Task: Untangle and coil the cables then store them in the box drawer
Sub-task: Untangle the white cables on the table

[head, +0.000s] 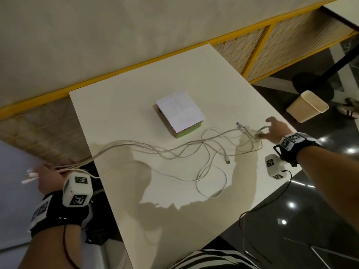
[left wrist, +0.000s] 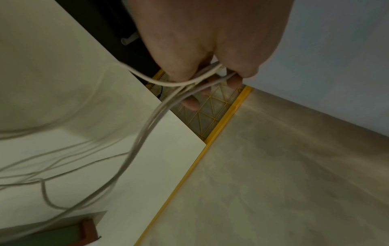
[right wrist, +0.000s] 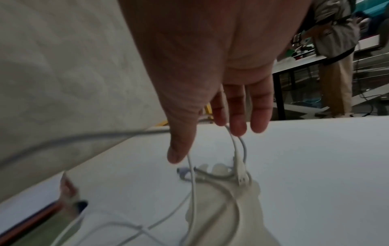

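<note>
Thin white cables (head: 174,150) sprawl tangled across the desk (head: 120,117); the left hand (head: 50,175) grips their ends, the right hand (head: 275,129) lifts a loop on relaxed fingers.

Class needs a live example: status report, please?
Left hand grips cable ends. Right hand fingering cables, still tangled. Box shut.

No readable text anywhere; the wrist cubes (head: 77,189) bear only square coded markers.

Left hand (left wrist: 206,41) hides the cables' (left wrist: 147,129) ends.
</note>
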Motion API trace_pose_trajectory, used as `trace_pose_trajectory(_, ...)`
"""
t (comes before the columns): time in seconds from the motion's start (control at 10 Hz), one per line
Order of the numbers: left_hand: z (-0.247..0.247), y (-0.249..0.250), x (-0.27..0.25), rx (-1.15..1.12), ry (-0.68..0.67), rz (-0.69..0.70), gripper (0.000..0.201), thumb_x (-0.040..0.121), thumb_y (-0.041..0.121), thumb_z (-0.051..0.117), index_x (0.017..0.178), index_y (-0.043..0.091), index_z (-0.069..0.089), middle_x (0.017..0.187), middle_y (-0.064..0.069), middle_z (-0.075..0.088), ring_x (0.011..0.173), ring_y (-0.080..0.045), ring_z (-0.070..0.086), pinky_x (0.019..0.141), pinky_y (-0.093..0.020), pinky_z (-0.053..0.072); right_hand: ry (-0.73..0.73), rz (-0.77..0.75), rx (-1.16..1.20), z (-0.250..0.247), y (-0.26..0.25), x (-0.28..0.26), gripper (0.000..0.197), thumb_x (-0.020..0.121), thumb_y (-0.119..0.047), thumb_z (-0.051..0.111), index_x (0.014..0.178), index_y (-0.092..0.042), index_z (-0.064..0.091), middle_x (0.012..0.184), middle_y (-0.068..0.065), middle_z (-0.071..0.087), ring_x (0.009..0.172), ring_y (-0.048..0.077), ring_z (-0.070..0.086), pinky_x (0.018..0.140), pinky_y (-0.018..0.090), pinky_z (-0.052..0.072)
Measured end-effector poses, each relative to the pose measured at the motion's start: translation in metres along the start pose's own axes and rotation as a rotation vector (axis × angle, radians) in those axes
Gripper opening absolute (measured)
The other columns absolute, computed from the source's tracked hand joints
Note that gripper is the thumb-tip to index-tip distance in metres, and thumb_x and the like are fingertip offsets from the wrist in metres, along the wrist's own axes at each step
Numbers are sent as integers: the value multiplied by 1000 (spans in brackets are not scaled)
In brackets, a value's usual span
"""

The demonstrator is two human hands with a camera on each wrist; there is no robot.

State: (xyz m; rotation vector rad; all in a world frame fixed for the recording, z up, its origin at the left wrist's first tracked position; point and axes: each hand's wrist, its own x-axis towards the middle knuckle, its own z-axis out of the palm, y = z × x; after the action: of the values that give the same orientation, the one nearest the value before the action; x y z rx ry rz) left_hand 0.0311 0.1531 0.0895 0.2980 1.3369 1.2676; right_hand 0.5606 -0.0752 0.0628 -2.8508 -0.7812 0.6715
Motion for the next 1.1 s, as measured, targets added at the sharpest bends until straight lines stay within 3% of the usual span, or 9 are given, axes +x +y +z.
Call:
trace_pose_trajectory(0.1,-10,-19,20,-369,17,112,48,102,31,36,59,29,58,40,9,56,46,-5,55,53,-21,53,44,-47,-17,32,-10,-29,97,66,-8,80,142,-16,21,137,21,34,117,43,45,93,51,45)
trace_pose_trajectory(0.2,-14,-20,29,-332,75,100,53,100,34,44,51,19,57,41,10,45,39,-8,44,51,-22,48,336,-346,-91,71,-23,-67,64,64,5,64,124,-5,45,119,23,46,102,42,48,84,56,48)
trace_pose_trajectory(0.3,-14,-18,27,-376,-29,33,52,103,34,33,55,22,50,36,10,38,34,-8,37,46,-17,43,192,-613,-186,108,-39,-99,30,68,-1,63,98,-4,58,100,17,58,90,36,55,80,45,48)
trace_pose_trajectory(0.4,-14,-19,31,-334,9,29,42,101,28,38,61,20,45,39,10,33,36,-9,32,48,-19,43,-166,-518,-304,133,-45,-105,25,86,-15,50,110,-10,55,114,10,55,107,31,52,86,37,42)
trace_pose_trajectory(0.5,-14,-21,29,-339,6,11,51,96,22,45,46,21,43,44,7,26,39,-10,26,54,-22,40,-237,-377,-270,145,-47,-97,31,91,-19,47,121,-7,47,124,13,47,113,33,47,90,41,45)
trace_pose_trajectory(0.8,-10,-22,22,-253,-31,-20,37,91,19,50,56,20,37,47,6,24,39,-10,26,53,-20,37,-238,-142,-175,145,-49,-92,29,89,-9,46,116,-3,51,114,19,60,102,35,59,70,30,41)
trace_pose_trajectory(0.9,-6,-20,18,-239,-104,-47,33,63,16,64,42,23,39,43,6,22,38,-10,24,57,-22,35,-245,-105,-91,127,-44,-93,23,89,-19,49,100,-3,60,105,14,63,97,31,58,71,27,36)
trace_pose_trajectory(1.0,-5,-18,14,-284,-143,-64,31,65,22,65,49,24,38,42,6,24,38,-9,25,57,-22,35,-306,-40,406,97,-46,-98,25,92,-12,44,70,-5,52,75,17,56,68,29,54,61,31,40)
trace_pose_trajectory(1.1,0,-12,8,-296,-173,-52,40,92,33,49,55,24,37,39,7,27,36,-8,27,55,-22,35,-392,-54,904,56,-67,-123,34,89,-5,41,56,-11,37,48,4,34,45,19,31,52,33,34)
